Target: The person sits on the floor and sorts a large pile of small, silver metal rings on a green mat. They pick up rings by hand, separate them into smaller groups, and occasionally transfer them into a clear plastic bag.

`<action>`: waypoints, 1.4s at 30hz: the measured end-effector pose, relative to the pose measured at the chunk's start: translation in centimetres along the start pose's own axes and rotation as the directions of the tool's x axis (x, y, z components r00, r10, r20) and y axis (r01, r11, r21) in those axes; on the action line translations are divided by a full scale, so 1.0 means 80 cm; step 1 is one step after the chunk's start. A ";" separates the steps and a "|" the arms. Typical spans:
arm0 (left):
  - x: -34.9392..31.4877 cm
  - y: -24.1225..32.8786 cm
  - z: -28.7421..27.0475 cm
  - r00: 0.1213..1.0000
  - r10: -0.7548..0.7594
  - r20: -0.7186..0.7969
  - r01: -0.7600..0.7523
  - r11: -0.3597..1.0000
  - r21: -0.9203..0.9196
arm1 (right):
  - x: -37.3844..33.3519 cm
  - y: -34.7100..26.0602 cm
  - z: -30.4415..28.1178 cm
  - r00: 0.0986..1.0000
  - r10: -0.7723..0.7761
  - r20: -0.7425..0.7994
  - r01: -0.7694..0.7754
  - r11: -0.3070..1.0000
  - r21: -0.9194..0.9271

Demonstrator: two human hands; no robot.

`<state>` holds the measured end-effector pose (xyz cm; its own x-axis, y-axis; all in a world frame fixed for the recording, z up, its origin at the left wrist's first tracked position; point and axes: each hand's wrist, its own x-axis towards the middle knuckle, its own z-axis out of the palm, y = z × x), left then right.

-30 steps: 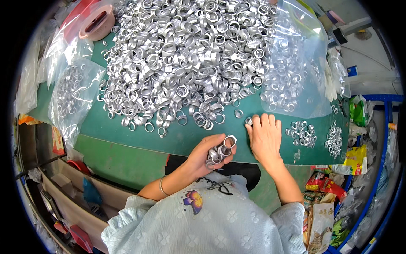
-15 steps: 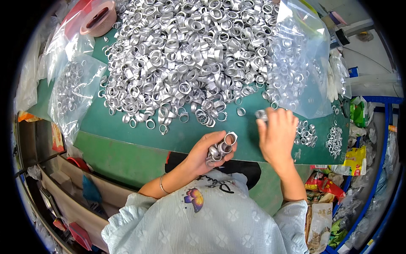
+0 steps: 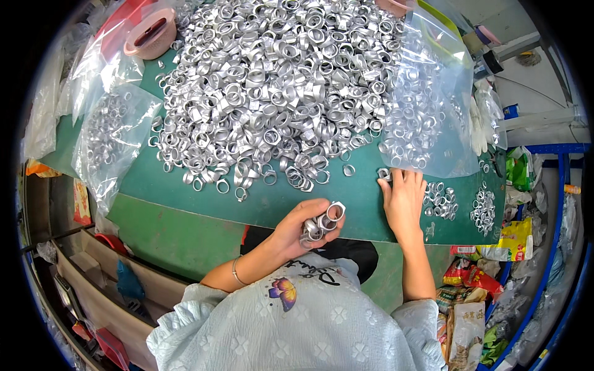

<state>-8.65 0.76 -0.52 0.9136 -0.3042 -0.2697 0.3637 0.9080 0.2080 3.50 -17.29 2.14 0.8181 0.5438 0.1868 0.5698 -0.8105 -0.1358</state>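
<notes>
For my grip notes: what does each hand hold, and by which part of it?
Left hand: several metal rings, cupped around their outer sides. Right hand: one ring at its thumb; whether gripped cannot be told.

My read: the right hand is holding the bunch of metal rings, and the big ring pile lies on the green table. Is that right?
Not quite: the left hand, not the right hand, holds the bunch of metal rings, as the head view shows. The big ring pile does lie on the green table.
</notes>
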 end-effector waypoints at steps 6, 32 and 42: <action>0.004 -0.002 -0.012 0.983 0.033 0.179 -0.003 0.986 -0.164 | 0.006 -0.026 0.005 0.984 -0.109 -0.140 0.143 0.955 0.261; 0.006 -0.001 -0.009 1.000 0.018 0.022 -0.019 1.000 0.019 | -0.063 0.030 0.011 0.809 0.443 0.387 -0.385 -0.099 0.918; 0.005 -0.007 0.001 0.999 -0.035 0.023 0.035 0.999 -0.008 | -0.101 0.111 -0.031 0.676 0.732 0.082 -0.410 0.282 0.867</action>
<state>-8.46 0.12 -0.67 0.9044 -0.3422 -0.2549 0.3939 0.8992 0.1904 1.78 -29.43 1.85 0.9768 -0.2076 -0.0529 -0.1078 -0.2626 -0.9589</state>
